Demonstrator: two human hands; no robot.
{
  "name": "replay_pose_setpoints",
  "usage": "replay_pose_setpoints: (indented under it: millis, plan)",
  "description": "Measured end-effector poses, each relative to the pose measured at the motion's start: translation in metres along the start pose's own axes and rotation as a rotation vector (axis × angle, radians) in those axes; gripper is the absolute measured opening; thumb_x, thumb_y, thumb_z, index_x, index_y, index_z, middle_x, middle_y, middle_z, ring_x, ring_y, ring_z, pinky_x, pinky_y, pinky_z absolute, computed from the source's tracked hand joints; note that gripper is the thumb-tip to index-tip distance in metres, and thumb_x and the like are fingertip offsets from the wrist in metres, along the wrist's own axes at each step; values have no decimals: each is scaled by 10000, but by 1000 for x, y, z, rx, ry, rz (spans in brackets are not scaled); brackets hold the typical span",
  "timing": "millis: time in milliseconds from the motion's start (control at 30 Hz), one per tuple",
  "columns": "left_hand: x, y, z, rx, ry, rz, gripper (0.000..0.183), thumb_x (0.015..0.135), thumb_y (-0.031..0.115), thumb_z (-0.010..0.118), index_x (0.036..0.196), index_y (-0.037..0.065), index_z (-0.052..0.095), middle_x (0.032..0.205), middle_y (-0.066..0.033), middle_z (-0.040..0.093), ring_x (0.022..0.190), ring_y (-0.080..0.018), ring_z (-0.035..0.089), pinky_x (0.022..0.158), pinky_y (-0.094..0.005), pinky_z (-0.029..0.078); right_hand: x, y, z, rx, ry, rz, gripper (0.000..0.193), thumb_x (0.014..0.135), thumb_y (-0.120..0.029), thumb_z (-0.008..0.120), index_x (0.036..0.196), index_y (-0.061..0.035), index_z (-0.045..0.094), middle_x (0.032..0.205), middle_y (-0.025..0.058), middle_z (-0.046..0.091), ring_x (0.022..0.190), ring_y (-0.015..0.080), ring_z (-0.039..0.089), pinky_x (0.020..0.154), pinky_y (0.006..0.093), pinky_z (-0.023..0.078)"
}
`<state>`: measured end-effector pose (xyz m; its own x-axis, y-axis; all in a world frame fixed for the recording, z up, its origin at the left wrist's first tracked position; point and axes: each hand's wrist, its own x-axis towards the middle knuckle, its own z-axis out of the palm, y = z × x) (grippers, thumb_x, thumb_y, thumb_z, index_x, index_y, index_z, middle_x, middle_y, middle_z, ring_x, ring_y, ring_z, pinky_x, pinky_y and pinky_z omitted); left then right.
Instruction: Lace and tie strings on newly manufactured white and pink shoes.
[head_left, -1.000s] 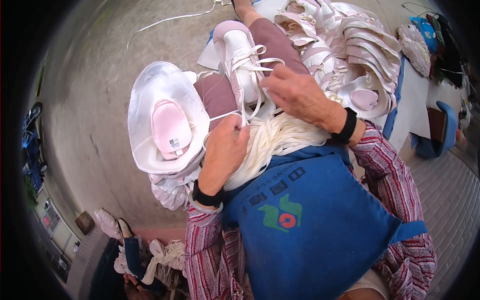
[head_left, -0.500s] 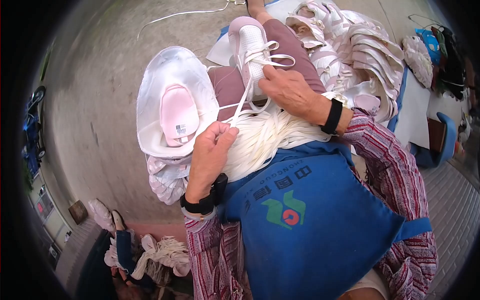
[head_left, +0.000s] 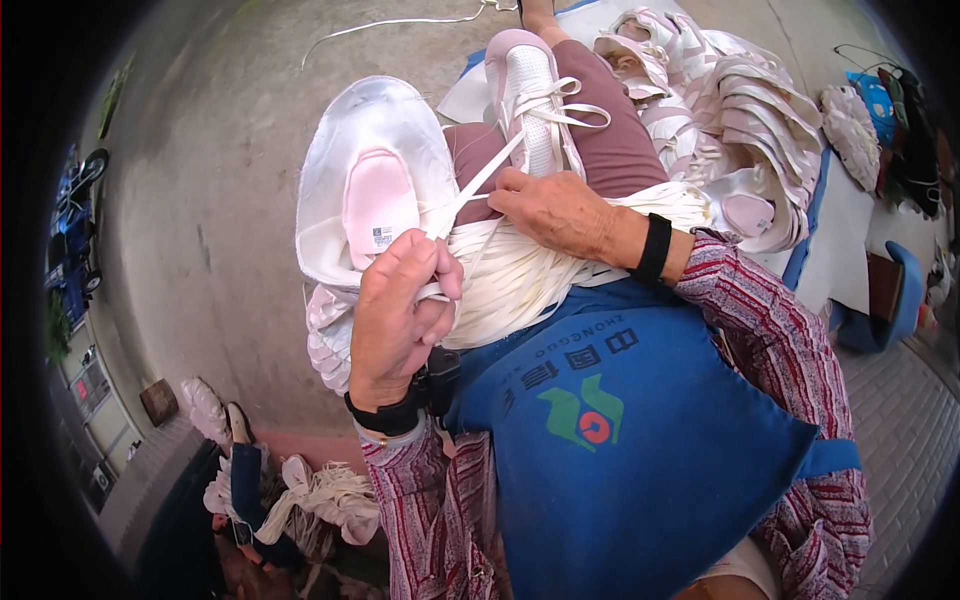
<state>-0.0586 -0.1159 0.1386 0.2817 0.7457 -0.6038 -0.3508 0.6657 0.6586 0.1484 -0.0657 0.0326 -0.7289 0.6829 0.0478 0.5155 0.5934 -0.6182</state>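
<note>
A pink and white shoe upper (head_left: 530, 90) lies across my thigh, toe pointing away, with white lace threaded through its front eyelets and looping to the right. My left hand (head_left: 400, 315) is closed on a white shoelace (head_left: 480, 180), drawn taut from the upper toward me. Beside the upper's near end, my right hand (head_left: 558, 208) has its fingers curled together; what they grip is hidden. A bundle of loose cream shoelaces (head_left: 540, 285) lies over my lap below both hands. Left of the upper rests another white shoe upper (head_left: 325, 150) with a pink inner panel.
Many pink and white uppers (head_left: 755, 110) are heaped at the right on a pale sheet. A blue apron (head_left: 660, 460) covers my lap. A blue chair (head_left: 905, 290) stands far right. At lower left, another person's arm (head_left: 245, 485) is near more uppers and laces (head_left: 335, 495).
My left hand has turned and come nearer with the lace, which now stretches from the upper. My right hand has moved down from the lacing to the upper's near end.
</note>
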Motion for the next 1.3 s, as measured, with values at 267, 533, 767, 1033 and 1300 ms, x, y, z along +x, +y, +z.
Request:
replay_pose_setpoints:
  millis: [267,533,767,1033,1300]
  plan:
    - [-4,-3,-2,-235,-55,48,188,975,187,425,895,28,486,784,-91,533,397,-11,258,364,-167,295,2,-31,-8,129,94,-180,219,744,-107,656,943,-50,583,959,87,561,812,281,587,716,398,469]
    - [-9,0,4,-351,-129,53,199,990,198,412,923,33,501,833,-94,533,417,-11,304,384,-166,319,-10,-55,-36,506,-73,-135,191,862,-161,578,989,-19,559,895,91,593,842,272,581,801,372,440]
    - [-8,-2,17,-486,-225,112,209,991,194,417,975,18,529,893,-104,534,496,-25,407,472,-183,387,-21,-78,-64,985,-367,43,331,903,-327,555,912,2,596,581,5,505,533,88,476,475,245,375]
    - [-21,-2,36,-317,-143,188,232,988,186,421,1003,-7,547,897,-125,572,574,-74,475,569,-268,464,-45,-101,-102,1121,-609,121,299,891,-304,588,1004,-29,628,675,6,583,625,85,520,571,252,430]
    - [-61,6,22,93,-38,198,234,950,156,468,950,-56,566,861,-150,606,492,-51,432,493,-223,448,-90,-40,-82,486,25,250,198,817,-109,611,1004,-46,624,779,99,616,635,201,577,584,319,470]
